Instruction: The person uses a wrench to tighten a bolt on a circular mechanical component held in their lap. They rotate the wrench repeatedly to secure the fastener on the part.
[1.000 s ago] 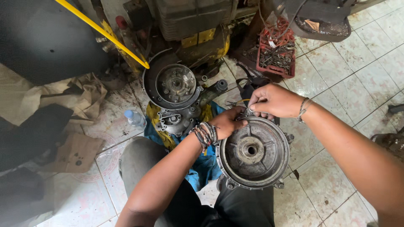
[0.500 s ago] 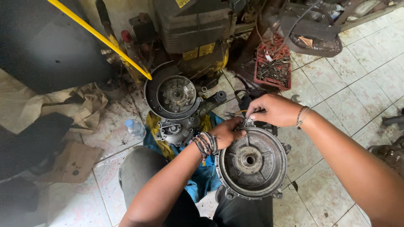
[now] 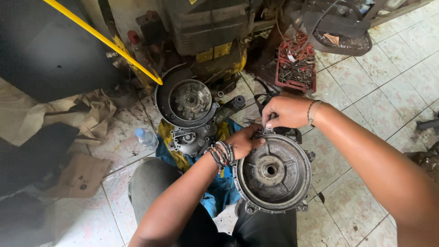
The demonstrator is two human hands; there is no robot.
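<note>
Head cam: both hands meet at top rim of round metal housing (image 3: 273,173), which rests on person's lap. Right hand (image 3: 286,111) pinched shut on small part at rim, too small to id. Left hand (image 3: 244,141) curled, gripping rim edge beside it. Housing grey, greasy, ribbed inside, center hub w/ hole. Engine flywheel (image 3: 190,100) just beyond left hand; red tray of bolts (image 3: 296,68) further out; tiled floor (image 3: 366,105) open to right.

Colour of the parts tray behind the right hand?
Red. The tray, holding loose metal hardware, sits on the tiled floor beyond the right hand; head view shows it.
</note>
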